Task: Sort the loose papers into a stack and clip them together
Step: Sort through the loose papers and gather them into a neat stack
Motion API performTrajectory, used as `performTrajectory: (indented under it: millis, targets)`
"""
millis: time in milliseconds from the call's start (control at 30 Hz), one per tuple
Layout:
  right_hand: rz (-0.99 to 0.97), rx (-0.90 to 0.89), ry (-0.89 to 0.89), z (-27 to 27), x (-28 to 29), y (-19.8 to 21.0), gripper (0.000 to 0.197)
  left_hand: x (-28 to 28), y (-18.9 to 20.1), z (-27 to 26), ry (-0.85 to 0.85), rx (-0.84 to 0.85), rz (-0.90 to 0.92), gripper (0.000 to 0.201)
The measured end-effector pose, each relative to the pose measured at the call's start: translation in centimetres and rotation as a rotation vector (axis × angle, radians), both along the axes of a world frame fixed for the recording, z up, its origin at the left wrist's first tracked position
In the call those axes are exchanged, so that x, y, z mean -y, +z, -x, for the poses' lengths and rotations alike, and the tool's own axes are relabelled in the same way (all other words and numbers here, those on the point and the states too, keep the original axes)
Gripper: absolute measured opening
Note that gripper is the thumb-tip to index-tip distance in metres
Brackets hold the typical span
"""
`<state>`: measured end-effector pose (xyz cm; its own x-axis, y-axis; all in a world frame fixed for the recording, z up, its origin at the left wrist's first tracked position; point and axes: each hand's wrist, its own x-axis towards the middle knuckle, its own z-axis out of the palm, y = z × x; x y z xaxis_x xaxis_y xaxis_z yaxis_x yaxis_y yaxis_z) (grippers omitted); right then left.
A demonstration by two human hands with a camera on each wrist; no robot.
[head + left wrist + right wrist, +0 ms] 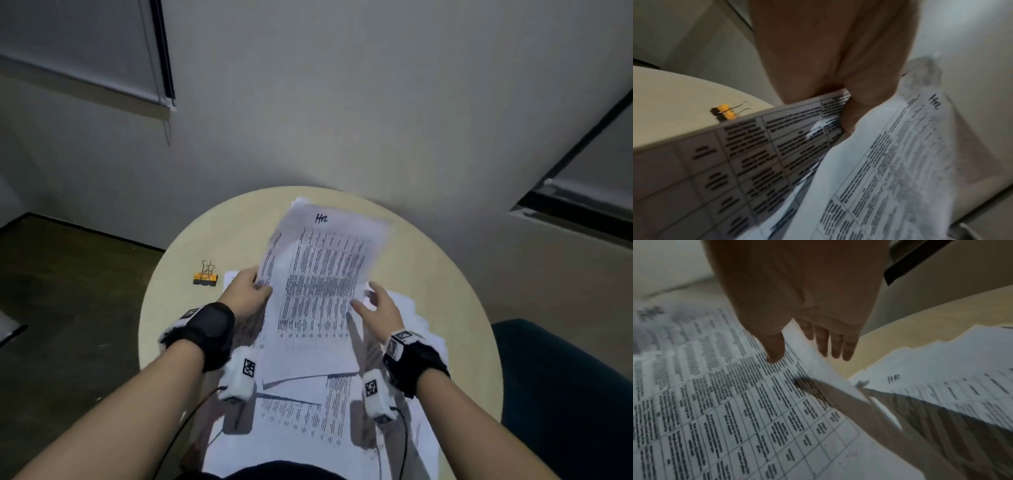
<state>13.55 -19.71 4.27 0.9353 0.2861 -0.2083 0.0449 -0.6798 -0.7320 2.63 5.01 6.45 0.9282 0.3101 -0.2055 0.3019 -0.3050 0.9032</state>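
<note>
My left hand (262,286) pinches the left edge of a lifted bundle of printed sheets (322,274), marked by hand at the top and held tilted above the round beige table (445,274). In the left wrist view my thumb (851,104) clamps those sheets (890,162). My right hand (366,298) is at the bundle's right edge with its fingers spread. In the right wrist view the thumb (774,353) lies on the top sheet (735,402) and the straight fingers (836,347) reach past its edge. More loose sheets (308,411) lie overlapped on the table. An orange and black binder clip (205,275) (725,112) sits at the table's left.
Other sheets (941,378) fan out under and to the right of my right hand. A dark teal chair (565,377) stands at the right of the table. A plain wall rises right behind the table. Cables run from both wrist cameras across the near papers.
</note>
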Motion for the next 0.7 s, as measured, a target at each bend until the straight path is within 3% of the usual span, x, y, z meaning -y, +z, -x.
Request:
performTrajectory:
  millis: [67,200,333,433,567,700]
  targets:
    - [-0.106,-0.011,-0.023,-1.1,0.1,1.2,0.066,0.2,1.2,-1.0,0.014,0.075,-0.003,0.013]
    - [-0.305,0.148,-0.085,-2.1,-0.4,4.8,0.012,0.6,2.8,-2.1,0.057,0.17,0.073,0.014]
    - [-0.599,0.139,-0.136,-1.3,-0.7,6.6,0.021,0.7,3.2,-2.3,0.082,0.27,0.247,0.021]
    - [-0.594,0.094,-0.175,0.0,-0.3,5.1,0.022,1.0,2.7,-1.8,0.034,0.262,0.341,0.037]
    - [-0.584,0.022,-0.215,1.3,-0.3,3.7,0.017,1.4,1.7,-1.7,0.034,0.239,0.364,0.038]
    - [-0.543,0.08,-0.204,0.9,-1.1,5.5,0.016,1.6,2.9,-2.7,0.036,0.297,0.365,0.031]
